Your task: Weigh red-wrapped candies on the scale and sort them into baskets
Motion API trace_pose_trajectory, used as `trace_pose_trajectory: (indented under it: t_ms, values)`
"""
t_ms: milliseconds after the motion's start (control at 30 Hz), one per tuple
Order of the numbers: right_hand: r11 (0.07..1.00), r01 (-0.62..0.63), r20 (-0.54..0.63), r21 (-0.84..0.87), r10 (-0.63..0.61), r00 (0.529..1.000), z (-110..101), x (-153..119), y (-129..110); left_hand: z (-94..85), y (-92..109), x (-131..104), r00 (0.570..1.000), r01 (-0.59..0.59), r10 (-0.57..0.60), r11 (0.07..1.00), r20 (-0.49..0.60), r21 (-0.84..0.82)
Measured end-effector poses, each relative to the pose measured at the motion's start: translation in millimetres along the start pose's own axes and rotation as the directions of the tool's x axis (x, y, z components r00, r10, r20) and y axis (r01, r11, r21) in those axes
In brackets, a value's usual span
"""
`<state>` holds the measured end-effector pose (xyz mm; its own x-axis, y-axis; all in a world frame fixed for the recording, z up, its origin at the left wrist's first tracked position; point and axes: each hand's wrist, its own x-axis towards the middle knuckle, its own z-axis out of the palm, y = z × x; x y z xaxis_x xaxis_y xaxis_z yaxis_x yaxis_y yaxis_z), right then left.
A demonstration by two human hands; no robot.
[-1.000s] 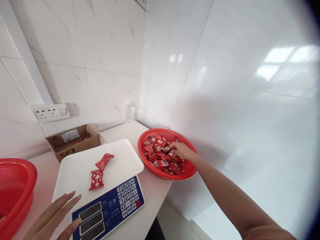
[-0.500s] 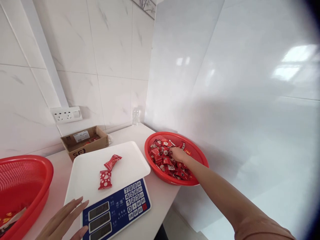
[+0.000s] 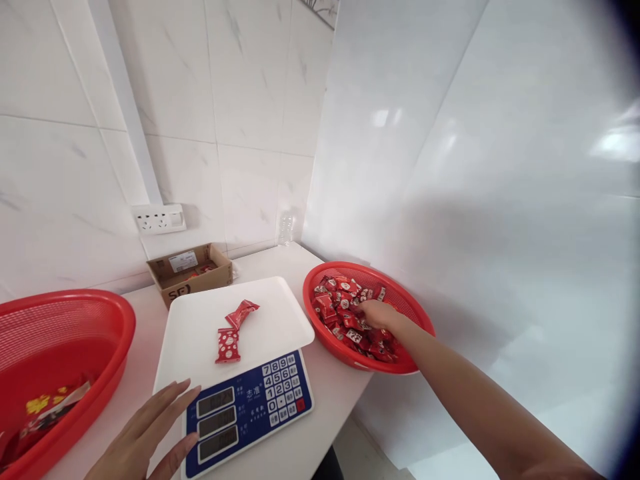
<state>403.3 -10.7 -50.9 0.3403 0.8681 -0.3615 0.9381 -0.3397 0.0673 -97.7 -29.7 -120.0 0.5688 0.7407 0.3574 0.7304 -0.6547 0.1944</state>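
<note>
My right hand (image 3: 379,313) reaches into a red plastic basket (image 3: 330,265) on the right, its fingers curled down among many red-wrapped candies (image 3: 326,306). What lies between those fingertips is hidden. At the lower left, my left hand (image 3: 150,427) is open and holds nothing, fingers stretched beside the display of a digital scale (image 3: 253,408). On the scale's white pan (image 3: 280,320) lie two red packets: a twisted red candy wrapper (image 3: 243,313) and, touching its lower end, a flat dotted packet (image 3: 229,346).
Another red basket (image 3: 115,327) stands at the left edge, with some red and yellow packaging inside. Behind the scale is a cardboard box (image 3: 200,283) holding red packets. A clear bottle (image 3: 286,229) stands in the corner, and a socket (image 3: 159,219) is on the tiled wall.
The view has turned slightly left, so everything sits further right in it. My right hand stays among the candies and has shifted slightly within the basket; the left remains beside the scale.
</note>
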Motion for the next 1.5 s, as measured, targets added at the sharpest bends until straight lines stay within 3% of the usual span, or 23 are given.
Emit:
trace_pose_trajectory:
  t_ms: [233, 433, 600, 667, 800, 900, 1067, 1233, 1367, 1500]
  values:
    - [1.000, -0.005, -0.105, 0.004, 0.006, 0.994, -8, -13, -5, -29.7, 26, 5, 0.988, 0.151, -0.151, 0.988, 0.021, -0.017]
    - [0.978, 0.011, -0.298, 0.206, 0.052, 0.953, -39, -33, -17, -40.8, 36, 10, 0.982, 0.179, -0.176, 0.983, 0.066, -0.036]
    - [0.856, 0.268, -0.319, 0.442, -0.130, 0.939, -52, -53, -75, -42.8, 43, 15, 0.982, 0.181, -0.177, 0.982, 0.071, -0.047]
    - [0.692, 0.402, -0.255, 0.599, -0.310, 0.916, -47, -55, -107, -44.0, 47, 17, 0.983, 0.175, -0.172, 0.984, 0.071, -0.042]
    - [0.641, 0.482, -0.261, 0.597, -0.413, 0.873, -30, -48, -162, -48.8, 47, 13, 0.985, 0.166, -0.165, 0.986, 0.050, -0.030]
    - [0.620, 0.534, -0.342, 0.575, -0.411, 0.845, -26, -39, -183, -53.4, 39, 4, 0.984, 0.180, -0.180, 0.984, 0.014, -0.009]
    - [0.567, 0.562, -0.423, 0.602, -0.370, 0.827, -26, -31, -191, -57.3, 28, -8, 0.974, 0.226, -0.225, 0.974, -0.033, 0.029]
    - [0.548, 0.538, -0.416, 0.641, -0.341, 0.843, -15, -28, -186, -57.5, 31, -8, 0.966, 0.257, -0.257, 0.966, 0.021, 0.012]
    - [0.557, 0.542, -0.385, 0.630, -0.382, 0.840, -7, -40, -179, -58.2, 37, -5, 0.961, 0.266, -0.264, 0.964, 0.076, -0.019]
    - [0.644, 0.568, -0.346, 0.514, -0.450, 0.823, 0, -64, -179, -57.9, 39, -3, 0.962, 0.259, -0.256, 0.965, 0.101, -0.027]
